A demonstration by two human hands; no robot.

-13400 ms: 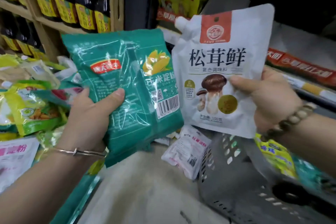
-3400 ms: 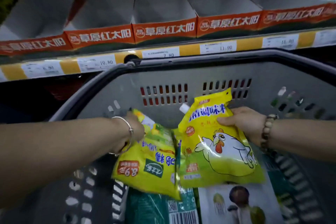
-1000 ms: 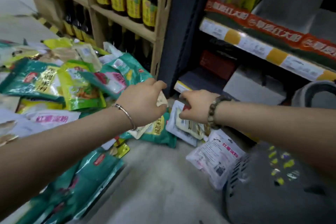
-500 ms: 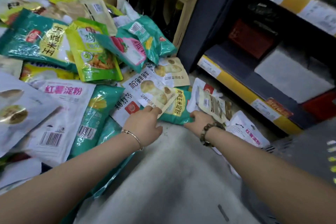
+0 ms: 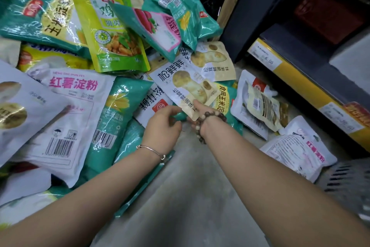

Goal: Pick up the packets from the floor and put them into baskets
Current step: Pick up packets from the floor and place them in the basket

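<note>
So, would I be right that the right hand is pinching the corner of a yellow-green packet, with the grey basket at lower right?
Not quite: the head view shows the right hand pinching the corner of the cream mushroom packet, not a yellow-green one. The grey basket is at lower right.

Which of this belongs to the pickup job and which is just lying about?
Job: left hand, right hand pinching the cream mushroom packet, teal corn packet, pink-lettered white packet, grey basket.
Lying about: yellow price strip, red shelf box.
</note>
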